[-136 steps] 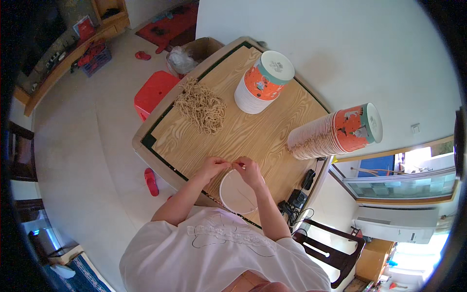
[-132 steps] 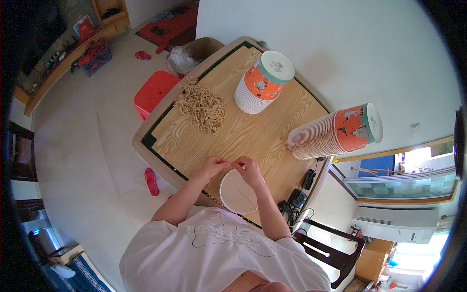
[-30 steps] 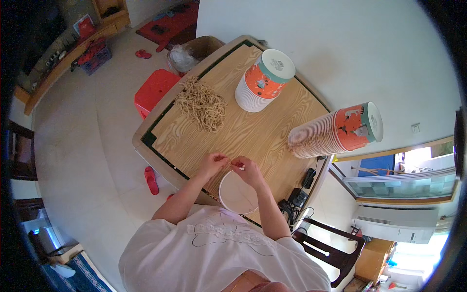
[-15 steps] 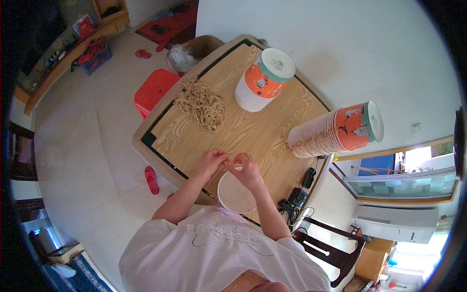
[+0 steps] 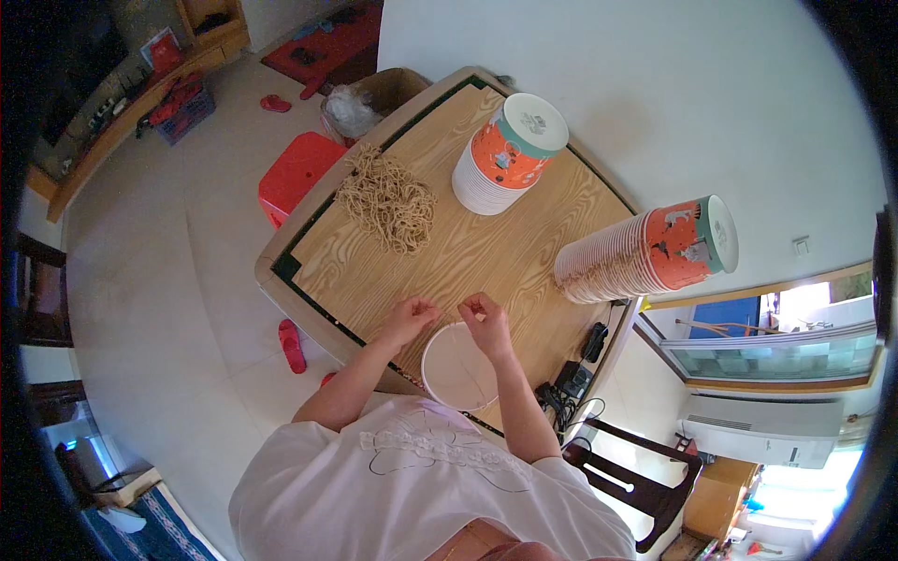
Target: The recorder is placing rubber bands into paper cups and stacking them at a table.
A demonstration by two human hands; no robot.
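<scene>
One person sits at the wooden desk (image 5: 486, 252), and both hands are up over a single white paper bowl (image 5: 458, 367) that sits at the near edge, right against the person's body. The left hand (image 5: 412, 316) hovers just past the bowl's far-left rim with its fingers pinched together; the right hand (image 5: 485, 316) is over the far rim, fingers likewise curled shut. A thin cord seems to run between the two grips and down across the bowl, but it is too fine to be sure what each grip actually pinches. Farther out on the desk there are two stacks of orange-printed paper bowls: one standing stack (image 5: 505, 154) near the far edge, and one long stack lying on its side (image 5: 645, 251) to the right. One loose heap of tan cords (image 5: 388, 201) lies to the far left, well apart from the hands. A red plastic stool (image 5: 299, 173) stands on the floor beside the desk, and a cardboard box (image 5: 369, 98) sits beyond it.
</scene>
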